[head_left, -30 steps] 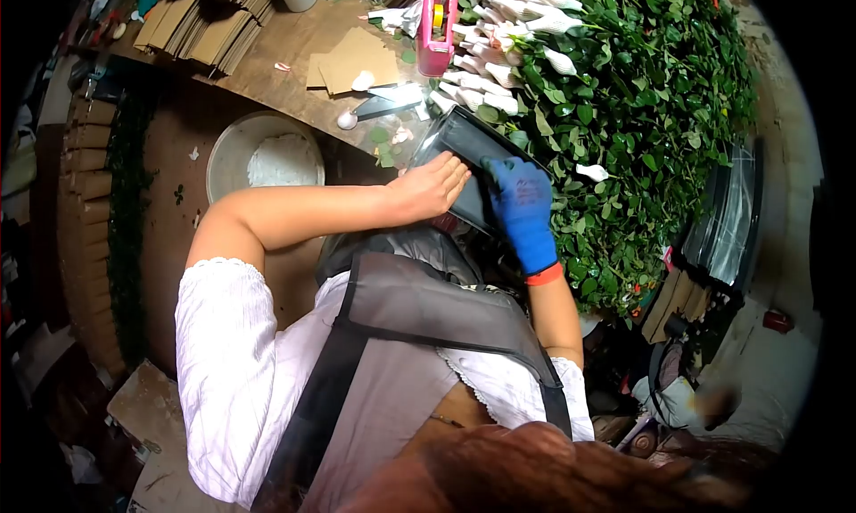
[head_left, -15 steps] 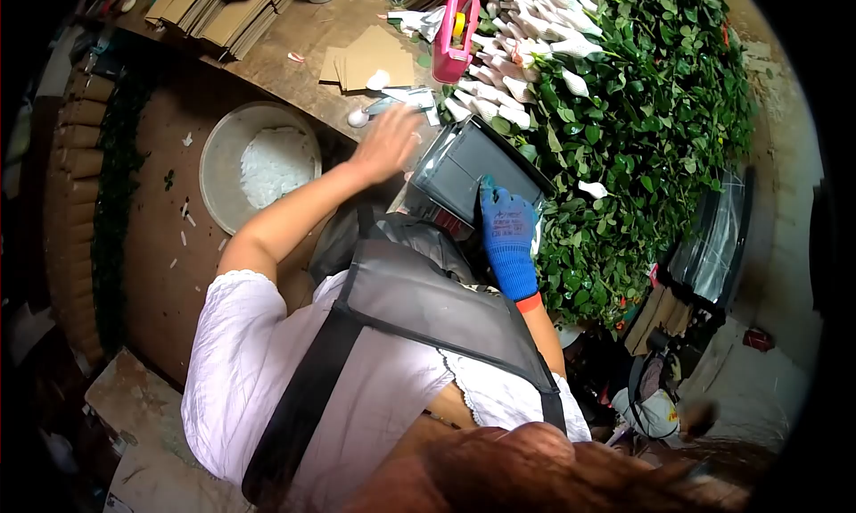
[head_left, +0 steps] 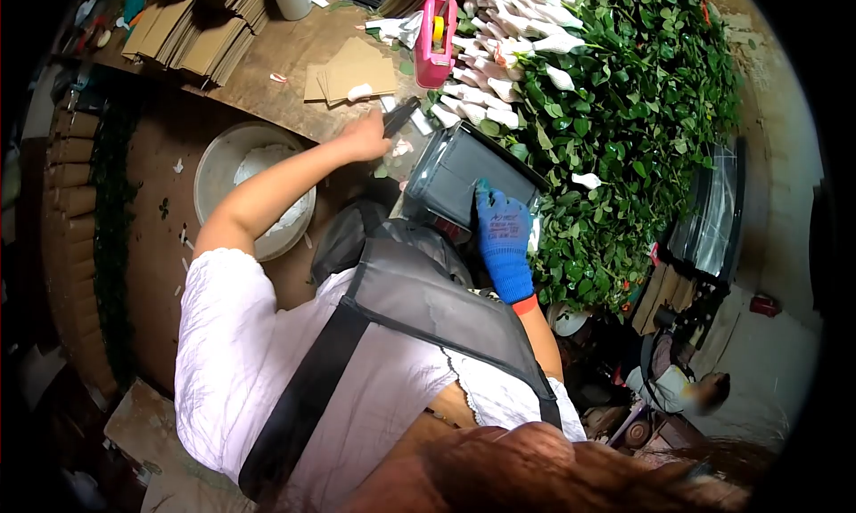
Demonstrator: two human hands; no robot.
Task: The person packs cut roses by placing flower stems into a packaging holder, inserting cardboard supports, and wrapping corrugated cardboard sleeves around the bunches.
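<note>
My bare left hand (head_left: 364, 136) is closed round one end of a dark, elongated tool (head_left: 401, 116) above the worktable; its exact kind is unclear. Pale flat strips (head_left: 415, 119) and a crumpled white-pink scrap (head_left: 402, 147) lie close by. My right hand (head_left: 505, 223), in a blue glove with a greenish fingertip, is at the near right edge of a dark grey rectangular tray (head_left: 464, 169). Its fingers look bent over that edge, though most are hidden. Beyond the tray lie many rose stems, their heads in white netting sleeves (head_left: 481, 94).
Brown card pieces (head_left: 352, 71) and a pink tape dispenser (head_left: 434, 45) sit on the worktable (head_left: 267, 62). Stacked cardboard (head_left: 205, 40) stands at the back left. Below is a pale bucket (head_left: 214, 169) with white scraps. Leafy stems (head_left: 642, 156) fill the right. Another person (head_left: 687, 388) appears lower right.
My left hand, earlier blurred over the pale strips, now has the dark tool in it. My gloved right hand stays at the tray. The whole view has shifted slightly.
</note>
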